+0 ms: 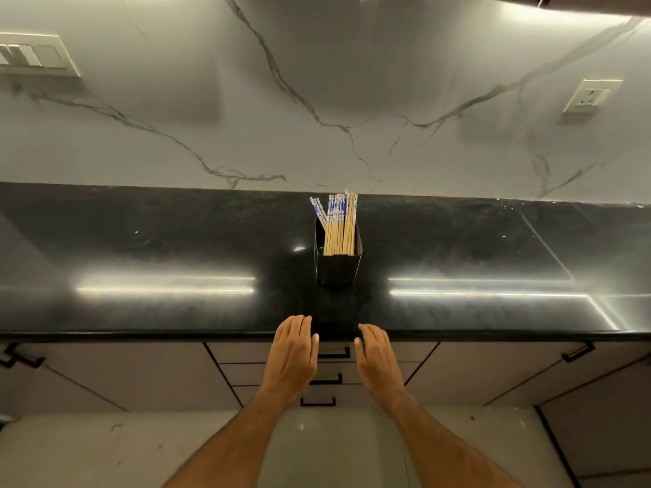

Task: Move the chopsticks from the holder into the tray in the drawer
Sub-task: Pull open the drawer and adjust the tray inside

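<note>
A black rectangular holder point(337, 265) stands on the black countertop point(158, 241), near its middle. Several wooden chopsticks point(339, 223) with blue-and-white tops stick up out of it. My left hand point(292, 357) and my right hand point(377, 361) hover side by side at the counter's front edge, palms down, fingers straight, holding nothing. Between and below them is a stack of three shut drawers; the top drawer's black handle point(334, 354) shows between my hands. No tray is in view.
A marble-patterned wall point(317, 100) rises behind the counter, with a switch plate point(35, 54) at the left and a socket point(590, 95) at the right. Cabinet doors with black handles point(577, 352) flank the drawers. Grey floor lies below.
</note>
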### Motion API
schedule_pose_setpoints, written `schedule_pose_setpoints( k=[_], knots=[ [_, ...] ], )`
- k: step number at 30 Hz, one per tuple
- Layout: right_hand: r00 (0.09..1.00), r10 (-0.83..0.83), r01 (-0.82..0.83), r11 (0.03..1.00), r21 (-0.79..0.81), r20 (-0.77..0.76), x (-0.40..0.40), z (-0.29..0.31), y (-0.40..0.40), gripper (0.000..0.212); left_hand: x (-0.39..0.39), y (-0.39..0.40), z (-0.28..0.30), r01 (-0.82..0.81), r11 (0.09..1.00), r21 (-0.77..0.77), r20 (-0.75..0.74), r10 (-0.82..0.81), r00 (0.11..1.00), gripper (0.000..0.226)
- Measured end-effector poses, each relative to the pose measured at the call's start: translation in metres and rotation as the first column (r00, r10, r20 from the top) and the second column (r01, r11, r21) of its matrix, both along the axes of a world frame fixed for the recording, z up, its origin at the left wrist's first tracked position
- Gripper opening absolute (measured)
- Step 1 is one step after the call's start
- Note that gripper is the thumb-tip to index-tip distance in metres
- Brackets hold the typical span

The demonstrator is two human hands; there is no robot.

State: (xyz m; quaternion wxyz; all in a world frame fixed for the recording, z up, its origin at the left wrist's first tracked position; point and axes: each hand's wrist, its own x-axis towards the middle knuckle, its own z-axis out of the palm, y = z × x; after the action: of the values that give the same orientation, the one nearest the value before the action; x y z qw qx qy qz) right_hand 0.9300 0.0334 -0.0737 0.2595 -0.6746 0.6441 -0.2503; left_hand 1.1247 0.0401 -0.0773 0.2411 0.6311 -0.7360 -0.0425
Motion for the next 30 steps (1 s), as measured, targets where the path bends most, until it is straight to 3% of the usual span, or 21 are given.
schedule_pose_setpoints(
  k=[6, 11, 15, 17, 20, 24, 28, 30],
  knots=[
    [0.957, 0.203, -0.193, 0.979, 0.068, -0.207, -0.010, -0.038, 0.016, 0.040, -0.006, 0.034, -0.039, -0.015, 0.988, 0.154, 0.054, 0.007, 0.999, 0.044],
    [0.862, 0.333, -0.307, 0.943, 0.129, -0.381, -0.006, -0.067, 0.003, 0.033, -0.013, 0.023, -0.066, -0.055, 0.946, 0.318, 0.190, -0.006, 0.982, 0.041],
    [0.808, 0.402, -0.330, 0.914, 0.235, -0.430, 0.005, -0.083, -0.021, 0.030, -0.015, -0.006, -0.082, -0.066, 0.898, 0.435, 0.234, -0.042, 0.971, 0.031],
    [0.790, 0.444, -0.320, 0.887, 0.334, -0.423, 0.013, -0.087, -0.033, 0.028, -0.017, -0.020, -0.092, -0.090, 0.832, 0.548, 0.238, -0.051, 0.970, 0.028],
    [0.767, 0.478, -0.343, 0.869, 0.356, -0.429, 0.022, -0.106, -0.048, 0.044, -0.016, -0.033, -0.118, -0.025, 0.871, 0.491, 0.143, -0.052, 0.988, 0.045],
    [0.763, 0.449, -0.323, 0.888, 0.327, -0.465, 0.035, -0.125, -0.056, 0.061, -0.022, -0.042, -0.138, 0.010, 0.828, 0.561, 0.052, -0.047, 0.998, 0.045],
    [0.735, 0.415, -0.280, 0.906, 0.318, -0.536, 0.049, -0.131, -0.058, 0.044, -0.025, -0.044, -0.152, 0.029, 0.895, 0.446, 0.080, -0.072, 0.994, 0.046],
    [0.650, 0.443, -0.362, 0.895, 0.260, -0.618, 0.046, -0.135, -0.055, 0.035, -0.028, -0.042, -0.155, 0.037, 0.911, 0.411, 0.102, -0.086, 0.991, 0.043]
  ],
)
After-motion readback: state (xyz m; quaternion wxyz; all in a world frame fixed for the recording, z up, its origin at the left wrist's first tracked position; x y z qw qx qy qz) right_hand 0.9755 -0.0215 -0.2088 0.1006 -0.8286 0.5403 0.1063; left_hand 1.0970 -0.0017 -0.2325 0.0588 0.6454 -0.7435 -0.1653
